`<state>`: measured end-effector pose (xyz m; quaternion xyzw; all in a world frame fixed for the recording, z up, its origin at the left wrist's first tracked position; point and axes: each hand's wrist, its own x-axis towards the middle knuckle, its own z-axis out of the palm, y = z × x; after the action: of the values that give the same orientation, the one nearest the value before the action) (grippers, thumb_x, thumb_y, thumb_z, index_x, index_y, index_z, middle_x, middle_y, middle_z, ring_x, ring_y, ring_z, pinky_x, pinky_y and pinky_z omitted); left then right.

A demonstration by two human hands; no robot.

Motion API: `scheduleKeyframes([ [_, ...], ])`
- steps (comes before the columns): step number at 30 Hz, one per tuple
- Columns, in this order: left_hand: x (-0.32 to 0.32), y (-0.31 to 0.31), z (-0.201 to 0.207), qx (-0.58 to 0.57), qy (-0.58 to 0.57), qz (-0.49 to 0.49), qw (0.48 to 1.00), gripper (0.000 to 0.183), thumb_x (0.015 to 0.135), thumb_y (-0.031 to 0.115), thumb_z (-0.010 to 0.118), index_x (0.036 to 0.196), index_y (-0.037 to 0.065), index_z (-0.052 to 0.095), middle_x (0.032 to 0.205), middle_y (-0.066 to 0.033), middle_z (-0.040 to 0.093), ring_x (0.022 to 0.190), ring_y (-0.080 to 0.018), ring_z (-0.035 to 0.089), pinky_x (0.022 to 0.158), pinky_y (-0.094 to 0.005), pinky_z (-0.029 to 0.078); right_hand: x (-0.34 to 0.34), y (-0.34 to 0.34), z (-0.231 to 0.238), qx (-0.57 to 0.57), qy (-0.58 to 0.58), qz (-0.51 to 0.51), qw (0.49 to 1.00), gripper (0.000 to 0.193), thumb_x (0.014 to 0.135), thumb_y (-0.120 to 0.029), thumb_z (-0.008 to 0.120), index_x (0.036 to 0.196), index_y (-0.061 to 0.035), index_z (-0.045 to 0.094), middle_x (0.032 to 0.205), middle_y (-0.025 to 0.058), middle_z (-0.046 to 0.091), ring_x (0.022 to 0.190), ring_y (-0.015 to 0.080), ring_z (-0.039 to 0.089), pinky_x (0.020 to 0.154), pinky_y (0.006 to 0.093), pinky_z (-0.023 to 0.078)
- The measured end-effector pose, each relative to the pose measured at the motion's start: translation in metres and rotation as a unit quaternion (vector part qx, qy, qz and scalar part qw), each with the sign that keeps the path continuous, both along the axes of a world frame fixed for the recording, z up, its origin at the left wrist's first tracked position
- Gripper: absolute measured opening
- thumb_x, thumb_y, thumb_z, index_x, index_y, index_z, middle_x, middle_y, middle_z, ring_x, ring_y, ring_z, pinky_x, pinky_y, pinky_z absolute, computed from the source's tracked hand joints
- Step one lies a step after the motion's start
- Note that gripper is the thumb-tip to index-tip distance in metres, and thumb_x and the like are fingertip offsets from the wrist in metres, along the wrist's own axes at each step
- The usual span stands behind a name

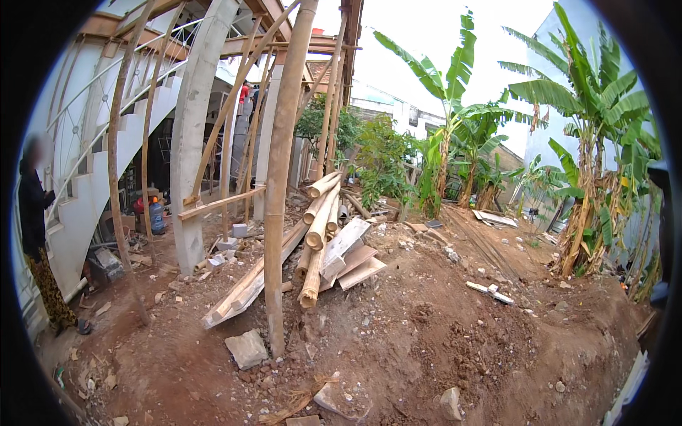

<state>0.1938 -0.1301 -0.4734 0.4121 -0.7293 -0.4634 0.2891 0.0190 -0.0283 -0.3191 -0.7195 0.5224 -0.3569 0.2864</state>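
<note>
Neither my left hand nor my right hand shows in the head view. Closest ahead stands an upright bamboo pole (275,213), its foot in the reddish soil. Just behind it lies a stack of cut bamboo poles (323,216), their hollow ends facing me. Wooden boards (362,272) are heaped against the right side of the stack, and a long plank (245,287) slants along its left. A pale stone block (246,348) sits by the pole's foot.
At the far left a person (35,227) stands beside a white staircase (117,163). A concrete column (202,135) and slanting bamboo props stand under the building frame. Banana plants (586,163) grow on the right. Loose stones (450,403) dot the uneven dirt slope (497,355).
</note>
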Motion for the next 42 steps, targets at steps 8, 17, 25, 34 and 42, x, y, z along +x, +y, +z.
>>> scheduleKeyframes([
  [8,-0.010,0.016,-0.010,0.028,-0.003,-0.025,0.999,0.023,0.100,0.013,0.061,0.120,0.004,0.065,0.102,-0.0082,0.072,0.090,-0.0159,0.071,0.078,-0.0306,0.059,-0.006,0.017,0.010,0.055,0.031,-0.042,0.997,0.017,0.092,-0.014,0.069,0.097,0.0002,0.076,0.093,0.0210,0.072,0.084,0.0345,0.068,0.078,0.0453,0.053],
  [17,0.005,0.047,0.148,0.453,0.145,-0.005,0.880,0.054,0.098,-0.007,0.059,0.144,-0.007,0.033,0.110,-0.0257,0.071,0.089,-0.0285,0.076,0.076,-0.0335,0.065,-0.001,0.022,0.002,0.012,0.027,-0.062,0.998,0.009,0.089,-0.008,0.066,0.096,-0.0037,0.069,0.089,0.0196,0.062,0.086,0.0398,0.063,0.075,0.0488,0.051],
  [25,0.024,0.032,0.171,-0.005,-0.050,0.215,0.975,0.049,0.086,0.003,0.077,0.130,-0.003,0.056,0.104,-0.0112,0.065,0.086,-0.0227,0.068,0.076,-0.0312,0.057,-0.071,0.012,-0.049,0.208,-0.130,-0.326,0.913,0.014,0.094,-0.011,0.066,0.103,-0.0005,0.069,0.084,0.0142,0.071,0.072,0.0251,0.070,0.067,0.0372,0.054],
  [34,0.048,0.012,0.129,0.132,-0.005,0.370,0.920,0.065,0.084,0.011,0.081,0.137,-0.005,0.047,0.120,-0.0157,0.062,0.110,-0.0232,0.060,0.097,-0.0378,0.049,-0.226,-0.096,-0.175,0.212,-0.303,-0.552,0.748,0.013,0.091,-0.010,0.070,0.090,0.0023,0.071,0.076,0.0075,0.070,0.065,0.0171,0.067,0.060,0.0309,0.052],
  [42,0.046,-0.001,0.144,0.189,0.105,0.319,0.923,0.046,0.090,0.002,0.072,0.129,-0.004,0.049,0.118,-0.0134,0.066,0.107,-0.0188,0.066,0.096,-0.0306,0.050,-0.295,-0.193,-0.241,0.257,0.022,-0.647,0.718,0.023,0.084,-0.022,0.075,0.090,0.0003,0.078,0.094,0.0220,0.076,0.092,0.0379,0.074,0.084,0.0457,0.059],
])
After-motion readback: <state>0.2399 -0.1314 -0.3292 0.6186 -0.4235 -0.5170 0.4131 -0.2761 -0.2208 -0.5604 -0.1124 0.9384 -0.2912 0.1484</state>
